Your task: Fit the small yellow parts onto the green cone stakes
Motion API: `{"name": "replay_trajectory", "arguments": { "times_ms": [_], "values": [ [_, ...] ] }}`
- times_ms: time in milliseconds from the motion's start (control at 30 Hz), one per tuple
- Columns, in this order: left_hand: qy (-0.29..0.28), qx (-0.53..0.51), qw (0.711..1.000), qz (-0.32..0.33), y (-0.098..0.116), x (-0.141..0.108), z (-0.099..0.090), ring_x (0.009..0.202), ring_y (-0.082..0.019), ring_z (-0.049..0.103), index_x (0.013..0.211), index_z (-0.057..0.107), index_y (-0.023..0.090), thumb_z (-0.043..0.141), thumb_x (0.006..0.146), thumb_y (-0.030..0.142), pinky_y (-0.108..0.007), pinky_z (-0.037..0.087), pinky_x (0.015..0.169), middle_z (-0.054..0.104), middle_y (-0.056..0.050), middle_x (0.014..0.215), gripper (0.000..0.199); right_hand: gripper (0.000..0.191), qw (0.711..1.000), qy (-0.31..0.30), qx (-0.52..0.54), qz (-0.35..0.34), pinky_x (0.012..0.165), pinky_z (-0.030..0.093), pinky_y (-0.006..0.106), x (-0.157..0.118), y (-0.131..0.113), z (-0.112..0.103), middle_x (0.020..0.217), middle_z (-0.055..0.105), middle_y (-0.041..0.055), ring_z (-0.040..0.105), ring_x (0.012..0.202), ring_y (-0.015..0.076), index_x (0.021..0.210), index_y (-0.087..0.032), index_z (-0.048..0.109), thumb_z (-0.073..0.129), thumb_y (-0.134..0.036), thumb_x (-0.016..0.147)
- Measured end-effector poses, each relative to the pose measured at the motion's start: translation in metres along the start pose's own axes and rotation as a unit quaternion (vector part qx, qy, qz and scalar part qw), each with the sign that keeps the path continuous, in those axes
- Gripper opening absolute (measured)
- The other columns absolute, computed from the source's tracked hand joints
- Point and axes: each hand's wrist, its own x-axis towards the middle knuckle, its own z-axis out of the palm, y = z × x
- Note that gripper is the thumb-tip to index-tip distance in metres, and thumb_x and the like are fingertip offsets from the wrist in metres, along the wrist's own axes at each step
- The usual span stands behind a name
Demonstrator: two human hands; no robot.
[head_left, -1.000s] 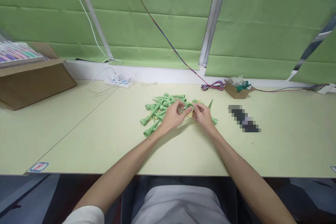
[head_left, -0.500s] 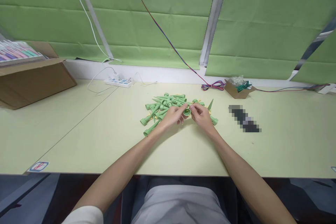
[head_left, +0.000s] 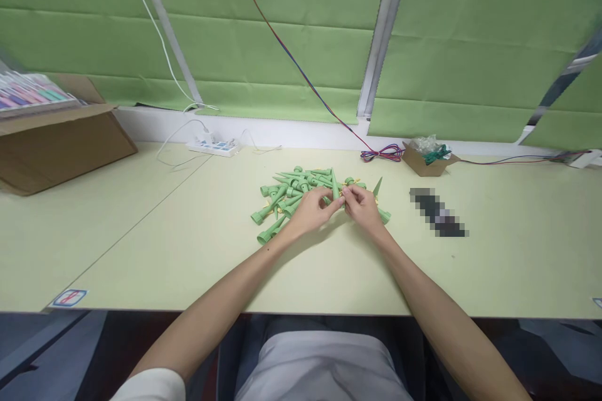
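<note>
My left hand [head_left: 316,208] is closed around the lower end of a green plastic watering spike [head_left: 335,182], whose tapered tip points up and away from me. Close against it, my right hand [head_left: 361,204] has thumb and forefinger pinched together at the spike's lower end. What lies in that pinch is too small to make out. Behind and to the left of my hands is a loose pile of similar green spikes [head_left: 277,199] with round collars, and small yellow pieces [head_left: 356,180] show among them.
A cardboard box [head_left: 70,150] holding pastel-coloured sticks stands at the left. A power strip [head_left: 214,146] sits by the wall, and coiled red-blue wire [head_left: 386,153] lies near a small carton [head_left: 426,166] with plastic wrap. A pixelated dark item [head_left: 438,213] is at right.
The spike has turned in my left hand: its open round end faced me before, and now its tip points up. The left fingers have shifted their hold. My right hand has barely moved.
</note>
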Motion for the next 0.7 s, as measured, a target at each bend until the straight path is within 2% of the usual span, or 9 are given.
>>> {"name": "replay_trajectory", "arguments": {
  "times_ms": [267,700],
  "values": [
    [0.0,0.024,0.999,0.022,-0.003,0.001,0.0,0.066,-0.016,0.05,0.062,0.049,0.019,0.06,0.089,0.047,-0.03,0.041,0.067,0.053,-0.002,0.074,0.04,0.048,1.0,-0.003,-0.005,0.001,0.046,0.028,0.028,0.001,0.003,-0.001,0.051,0.036,-0.005,0.035,0.046,0.0122,0.068,-0.023,0.048,0.057,-0.066,0.088],
    [0.009,0.029,0.998,0.057,-0.013,0.001,0.003,0.068,-0.014,0.055,0.08,0.065,0.017,0.064,0.088,0.039,-0.03,0.048,0.069,0.061,-0.006,0.097,0.024,0.047,1.0,-0.009,-0.015,0.01,0.046,0.029,0.029,0.003,0.007,-0.001,0.051,0.037,-0.004,0.035,0.047,0.0135,0.069,-0.024,0.05,0.055,-0.067,0.088]
  ]
}}
